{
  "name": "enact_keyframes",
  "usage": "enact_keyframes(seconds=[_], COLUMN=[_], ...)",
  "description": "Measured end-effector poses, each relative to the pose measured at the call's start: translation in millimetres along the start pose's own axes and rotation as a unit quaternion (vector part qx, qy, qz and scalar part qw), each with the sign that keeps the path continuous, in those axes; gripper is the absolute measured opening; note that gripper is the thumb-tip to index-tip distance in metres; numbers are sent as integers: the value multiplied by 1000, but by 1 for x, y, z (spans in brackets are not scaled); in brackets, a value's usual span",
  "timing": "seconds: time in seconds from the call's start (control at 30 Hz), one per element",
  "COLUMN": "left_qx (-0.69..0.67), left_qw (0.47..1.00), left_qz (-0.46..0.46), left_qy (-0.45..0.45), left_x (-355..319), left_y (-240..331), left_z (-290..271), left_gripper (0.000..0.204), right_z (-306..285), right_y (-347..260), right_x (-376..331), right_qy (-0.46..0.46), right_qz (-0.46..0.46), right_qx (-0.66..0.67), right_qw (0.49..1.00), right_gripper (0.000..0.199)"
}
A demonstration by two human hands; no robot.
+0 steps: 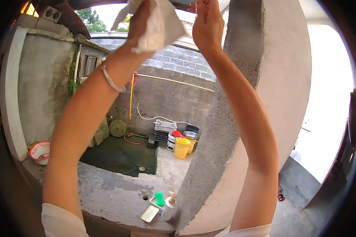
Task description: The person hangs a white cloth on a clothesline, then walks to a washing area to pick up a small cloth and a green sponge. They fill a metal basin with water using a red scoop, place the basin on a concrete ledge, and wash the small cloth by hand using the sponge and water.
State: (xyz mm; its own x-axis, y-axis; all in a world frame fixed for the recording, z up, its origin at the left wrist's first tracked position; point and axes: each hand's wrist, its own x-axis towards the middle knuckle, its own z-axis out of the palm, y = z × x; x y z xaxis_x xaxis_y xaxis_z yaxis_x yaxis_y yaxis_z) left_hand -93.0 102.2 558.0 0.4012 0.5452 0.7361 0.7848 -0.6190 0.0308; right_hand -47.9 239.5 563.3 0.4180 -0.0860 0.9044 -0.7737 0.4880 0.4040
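Both my arms reach up to the top of the head view. My left hand (140, 21), with a pale bracelet (112, 81) at the wrist, grips a white cloth (164, 29) that hangs over it and hides most of the fingers. The cloth looks blurred by motion. Just to its right, my right hand (207, 29) is raised with curled fingers, apart from the hanging part of the cloth. Its fingertips are cut off by the upper edge, so what they pinch, if anything, cannot be made out.
A rough concrete pillar (241, 51) rises close by my right arm. Below, a ledge (110, 193) carries a pump bottle (169, 207), a green sponge (159, 198) and a soap dish (150, 213). Beyond lie a dark water basin (122, 156), yellow buckets (181, 148) and a red-rimmed bowl (39, 152).
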Motion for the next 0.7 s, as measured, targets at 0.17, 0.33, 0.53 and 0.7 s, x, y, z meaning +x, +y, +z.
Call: enact_keyframes(seconds=[0.17,0.33,0.53,0.7], left_qx=[-86,39,153,44], left_qw=[958,951,979,987], left_qz=[-68,-149,-88,-156], left_qy=[266,268,-99,-9], left_x=[11,77,79,77], left_y=[-24,-21,19,-11], left_z=[-90,-6,7,-21], left_gripper=[29,23,23,36], right_z=[-3,-28,-32,-51], right_y=[-12,-4,-15,-14], right_x=[-7,-6,-6,-8], right_qy=[65,12,30,25], right_qz=[-111,-70,-57,-39], right_qx=[-140,-113,-75,-158], right_qw=[982,991,995,986], right_gripper=[14,9,11,15])
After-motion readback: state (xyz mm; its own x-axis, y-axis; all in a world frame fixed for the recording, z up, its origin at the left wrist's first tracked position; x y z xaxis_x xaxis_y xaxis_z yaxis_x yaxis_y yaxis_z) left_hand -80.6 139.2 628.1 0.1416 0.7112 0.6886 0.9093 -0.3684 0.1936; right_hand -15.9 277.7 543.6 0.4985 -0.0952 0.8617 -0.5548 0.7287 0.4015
